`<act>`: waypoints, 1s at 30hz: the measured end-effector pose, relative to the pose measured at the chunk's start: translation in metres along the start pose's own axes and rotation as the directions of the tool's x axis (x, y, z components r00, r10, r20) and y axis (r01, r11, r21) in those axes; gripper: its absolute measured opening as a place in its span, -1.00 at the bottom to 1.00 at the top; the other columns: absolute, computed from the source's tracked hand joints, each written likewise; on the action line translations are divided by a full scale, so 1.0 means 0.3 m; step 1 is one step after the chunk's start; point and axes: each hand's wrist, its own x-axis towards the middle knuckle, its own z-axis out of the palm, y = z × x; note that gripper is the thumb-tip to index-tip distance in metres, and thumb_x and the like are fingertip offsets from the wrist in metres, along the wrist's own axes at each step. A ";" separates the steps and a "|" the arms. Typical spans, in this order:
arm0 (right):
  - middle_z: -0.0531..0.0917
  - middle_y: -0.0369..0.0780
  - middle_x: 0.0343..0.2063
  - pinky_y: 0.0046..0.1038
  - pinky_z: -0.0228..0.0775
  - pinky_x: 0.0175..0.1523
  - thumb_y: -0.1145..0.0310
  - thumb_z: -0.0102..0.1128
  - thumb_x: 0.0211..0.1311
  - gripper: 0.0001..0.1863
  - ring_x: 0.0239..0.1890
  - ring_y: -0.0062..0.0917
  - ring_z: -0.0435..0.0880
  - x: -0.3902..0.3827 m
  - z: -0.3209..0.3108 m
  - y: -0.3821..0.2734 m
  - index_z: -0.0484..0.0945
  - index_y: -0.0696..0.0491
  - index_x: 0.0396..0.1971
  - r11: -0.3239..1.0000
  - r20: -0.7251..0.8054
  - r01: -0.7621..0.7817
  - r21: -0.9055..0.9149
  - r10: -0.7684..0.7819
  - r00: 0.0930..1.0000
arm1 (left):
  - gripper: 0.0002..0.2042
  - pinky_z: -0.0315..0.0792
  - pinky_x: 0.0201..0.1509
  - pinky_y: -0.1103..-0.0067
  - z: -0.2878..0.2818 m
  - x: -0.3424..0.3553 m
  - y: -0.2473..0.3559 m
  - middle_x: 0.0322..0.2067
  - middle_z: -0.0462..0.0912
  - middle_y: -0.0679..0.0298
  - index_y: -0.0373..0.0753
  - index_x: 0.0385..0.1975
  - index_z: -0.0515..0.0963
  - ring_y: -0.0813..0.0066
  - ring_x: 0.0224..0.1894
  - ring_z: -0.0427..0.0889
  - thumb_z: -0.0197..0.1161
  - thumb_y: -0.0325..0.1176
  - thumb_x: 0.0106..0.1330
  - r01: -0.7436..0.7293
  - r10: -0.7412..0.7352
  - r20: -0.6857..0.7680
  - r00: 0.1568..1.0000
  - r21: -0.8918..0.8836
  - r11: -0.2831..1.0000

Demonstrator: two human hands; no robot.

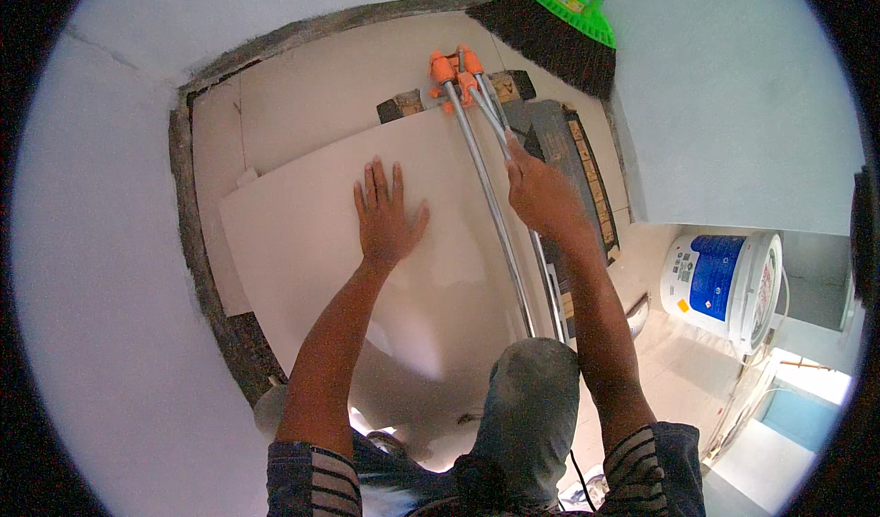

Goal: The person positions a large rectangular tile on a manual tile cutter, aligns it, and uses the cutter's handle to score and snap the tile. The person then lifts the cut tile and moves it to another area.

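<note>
A large, pale, glossy tile (302, 233) lies across a manual tile cutter with two long metal rails and orange end fittings (443, 68). My left hand (389, 224) rests on the tile with its fingers spread, left of the rails. My right hand (545, 192) is closed around the metal handle (490, 114) of the tile cutter, at the right-hand rail. The handle slants from the orange fittings at the far end back to my fist. A dark grey base (555, 141) with a yellow-marked strip shows to the right, partly under my right arm.
A broom (559, 36) with dark bristles and a green head leans at the far right wall. A white bucket (706, 279) with a blue label lies on its side at the right. Pale walls enclose the far and left sides. My jeans-clad knee (532, 407) is near the rails.
</note>
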 end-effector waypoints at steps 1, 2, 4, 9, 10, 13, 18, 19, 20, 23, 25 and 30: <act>0.63 0.23 -0.25 0.09 0.46 0.00 0.25 -0.13 0.47 -0.48 -0.22 0.16 0.65 -0.006 0.024 0.011 0.23 -0.05 0.39 1.000 -0.017 -0.005 0.004 0.005 1.000 | -0.21 -0.24 0.50 0.00 0.001 0.000 -0.001 0.48 -0.14 -0.16 -0.31 0.44 0.08 -0.07 0.53 -0.16 0.09 0.09 0.34 -0.001 0.001 -0.003 1.000 0.009 1.000; 0.63 0.23 -0.28 0.09 0.48 -0.03 0.24 -0.12 0.47 -0.48 -0.25 0.16 0.65 -0.012 0.065 0.032 0.22 -0.06 0.39 1.000 -0.033 -0.009 0.007 0.010 0.999 | -0.21 -0.23 0.50 0.00 0.001 -0.002 -0.003 0.48 -0.13 -0.16 -0.31 0.44 0.09 -0.07 0.53 -0.15 0.09 0.09 0.34 -0.001 0.002 -0.005 1.000 0.019 1.000; 0.63 0.23 -0.35 0.08 0.51 -0.10 0.24 -0.12 0.47 -0.46 -0.33 0.16 0.66 -0.021 0.108 0.068 0.19 -0.06 0.40 1.000 -0.063 0.004 0.002 -0.003 0.998 | -0.22 -0.22 0.50 -0.01 -0.006 0.005 0.006 0.47 -0.12 -0.16 -0.31 0.43 0.10 -0.07 0.53 -0.15 0.10 0.08 0.34 0.002 -0.002 0.002 1.000 0.006 1.000; 0.63 0.20 -0.49 0.03 0.55 -0.25 0.26 -0.12 0.48 -0.43 -0.46 0.11 0.66 -0.019 0.163 0.124 0.10 -0.02 0.43 0.999 -0.057 0.044 0.000 -0.044 0.997 | -0.22 -0.19 0.49 -0.01 0.005 0.003 0.003 0.47 -0.10 -0.16 -0.31 0.43 0.12 -0.08 0.52 -0.13 0.09 0.09 0.33 -0.014 0.014 -0.025 1.000 0.031 0.999; 0.63 0.19 -0.50 0.03 0.55 -0.26 0.27 -0.14 0.48 -0.43 -0.47 0.10 0.66 -0.018 0.182 0.140 0.09 -0.02 0.43 0.999 -0.072 0.050 -0.005 -0.050 0.996 | -0.22 -0.19 0.49 -0.01 0.009 0.006 0.004 0.47 -0.09 -0.16 -0.31 0.43 0.11 -0.08 0.52 -0.12 0.09 0.09 0.33 -0.016 0.017 -0.029 0.999 0.035 0.999; 0.63 0.17 -0.49 0.03 0.55 -0.26 0.27 -0.13 0.48 -0.42 -0.45 0.09 0.67 -0.015 0.217 0.153 0.05 0.00 0.44 0.999 -0.075 0.040 -0.005 -0.041 0.996 | -0.22 -0.17 0.49 -0.01 0.009 0.009 0.005 0.47 -0.08 -0.16 -0.31 0.43 0.12 -0.08 0.52 -0.11 0.09 0.08 0.33 -0.010 0.011 -0.025 1.000 0.035 0.999; 0.66 0.17 -0.37 0.00 0.54 -0.14 0.06 0.12 0.36 -0.25 -0.30 0.11 0.68 -0.019 0.284 0.205 0.11 0.12 0.40 0.999 -0.254 0.034 0.021 -0.027 0.967 | -0.23 -0.15 0.48 -0.01 0.000 0.006 0.000 0.46 -0.06 -0.16 -0.31 0.42 0.14 -0.08 0.51 -0.08 0.10 0.08 0.33 -0.013 0.016 -0.050 0.999 0.049 0.999; 0.67 0.16 -0.35 -0.04 0.54 -0.12 0.02 0.19 0.29 -0.22 -0.29 0.08 0.69 -0.019 0.303 0.218 0.17 0.16 0.36 0.998 -0.398 0.013 -0.065 -0.037 0.916 | -0.24 -0.15 0.48 -0.01 0.000 0.004 -0.001 0.46 -0.05 -0.16 -0.31 0.42 0.15 -0.08 0.51 -0.07 0.10 0.08 0.33 -0.017 0.020 -0.059 0.998 0.047 0.999; 0.67 0.15 -0.34 -0.08 0.54 -0.11 -0.02 0.25 0.22 -0.19 -0.28 0.04 0.70 -0.016 0.322 0.229 0.23 0.20 0.31 0.989 -0.532 -0.021 -0.146 -0.060 0.845 | -0.24 -0.14 0.48 -0.01 -0.001 0.004 -0.004 0.46 -0.05 -0.16 -0.31 0.41 0.16 -0.08 0.51 -0.07 0.10 0.08 0.33 -0.021 0.024 -0.067 0.997 0.046 0.999; 0.68 0.04 -0.36 -0.20 0.51 -0.18 -0.03 0.33 0.09 -0.25 -0.35 -0.15 0.68 0.019 0.383 0.318 0.41 0.28 0.09 0.967 -0.410 -0.212 0.141 0.252 0.876 | -0.24 -0.14 0.48 0.00 0.015 0.009 0.002 0.45 -0.02 -0.15 -0.30 0.41 0.17 -0.07 0.50 -0.05 0.12 0.07 0.32 -0.046 0.050 -0.100 0.994 0.042 0.998; 0.67 -0.03 -0.40 -0.25 0.46 -0.25 0.01 0.33 0.04 -0.35 -0.42 -0.29 0.64 0.042 0.361 0.305 0.50 0.30 -0.08 0.877 -0.080 -0.352 0.326 0.397 0.914 | -0.25 -0.14 0.49 0.01 0.022 -0.001 -0.006 0.45 -0.01 -0.14 -0.29 0.41 0.18 -0.05 0.50 -0.05 0.12 0.07 0.32 -0.035 0.039 -0.099 0.994 0.045 0.998; 0.57 -0.16 -0.52 -0.25 0.33 -0.35 0.08 0.25 0.04 -0.53 -0.50 -0.48 0.49 0.025 0.250 0.249 0.57 0.29 -0.42 0.787 0.256 -0.461 0.409 0.386 0.886 | -0.27 -0.10 0.47 -0.01 0.029 -0.008 0.003 0.44 0.01 -0.14 -0.29 0.40 0.17 -0.11 0.49 -0.03 0.15 0.02 0.34 -0.046 0.048 -0.128 0.991 0.016 0.999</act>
